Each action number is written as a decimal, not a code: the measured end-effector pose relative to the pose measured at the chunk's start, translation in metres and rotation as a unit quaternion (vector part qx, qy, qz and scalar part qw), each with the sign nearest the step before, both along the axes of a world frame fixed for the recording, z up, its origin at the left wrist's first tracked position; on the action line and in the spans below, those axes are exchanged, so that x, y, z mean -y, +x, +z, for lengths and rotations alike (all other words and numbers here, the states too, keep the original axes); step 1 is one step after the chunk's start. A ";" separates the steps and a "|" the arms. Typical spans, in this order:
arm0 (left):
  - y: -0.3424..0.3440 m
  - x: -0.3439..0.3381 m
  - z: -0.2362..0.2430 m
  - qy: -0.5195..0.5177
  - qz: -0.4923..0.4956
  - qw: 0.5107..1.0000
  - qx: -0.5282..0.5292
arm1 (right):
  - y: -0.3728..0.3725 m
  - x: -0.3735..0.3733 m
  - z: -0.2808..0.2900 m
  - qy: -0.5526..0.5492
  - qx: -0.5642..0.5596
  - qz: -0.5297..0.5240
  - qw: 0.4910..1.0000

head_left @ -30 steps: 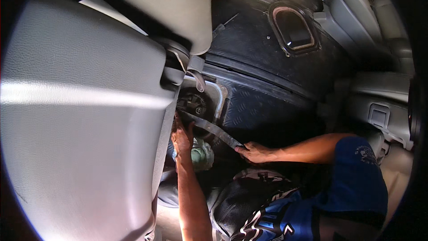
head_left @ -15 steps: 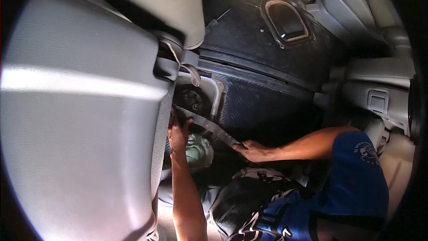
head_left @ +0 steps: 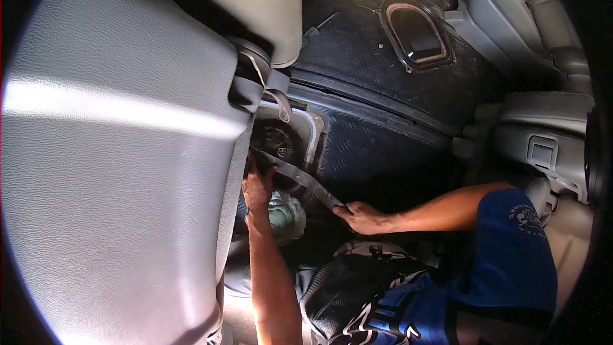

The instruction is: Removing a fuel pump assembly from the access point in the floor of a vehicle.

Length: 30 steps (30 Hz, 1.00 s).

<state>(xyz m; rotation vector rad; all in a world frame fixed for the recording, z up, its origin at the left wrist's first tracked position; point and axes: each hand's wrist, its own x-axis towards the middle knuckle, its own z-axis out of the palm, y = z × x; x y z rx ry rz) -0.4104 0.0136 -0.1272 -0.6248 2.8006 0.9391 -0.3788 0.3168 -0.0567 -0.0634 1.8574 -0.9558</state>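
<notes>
A long flat metal strip slants across the near edge of a floor opening. My right hand is closed round its near right end. At the far left end my left hand is closed on the strip, its thumb raised along it; the seat back partly hides these fingers. Beyond the strip, a dark round cap sits down inside the opening. A pale green crumpled cloth or bag lies just right of my left wrist.
A large grey seat back fills the left side. A strap hangs over the opening. On the dark textured floor lie a rounded cover plate, a screwdriver and a small bolt-like piece. Grey seat parts stand at right.
The view has shifted slightly, so the surroundings sit a little lower and further right. Both hands keep their hold on the strip, with hardly any visible movement.
</notes>
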 end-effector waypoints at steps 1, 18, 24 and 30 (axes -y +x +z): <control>-0.001 0.000 0.001 -0.004 -0.004 1.000 -0.014 | -0.003 -0.001 0.001 -0.019 0.029 0.014 0.999; -0.014 -0.008 0.016 -0.020 -0.009 0.997 0.071 | -0.013 0.000 0.002 -0.027 0.197 -0.034 0.979; -0.018 -0.011 0.028 0.017 0.017 0.996 0.084 | -0.024 0.000 0.007 -0.046 0.212 -0.018 0.976; -0.018 -0.015 0.034 0.012 0.021 0.997 0.070 | -0.026 -0.003 0.009 -0.016 0.183 0.009 0.983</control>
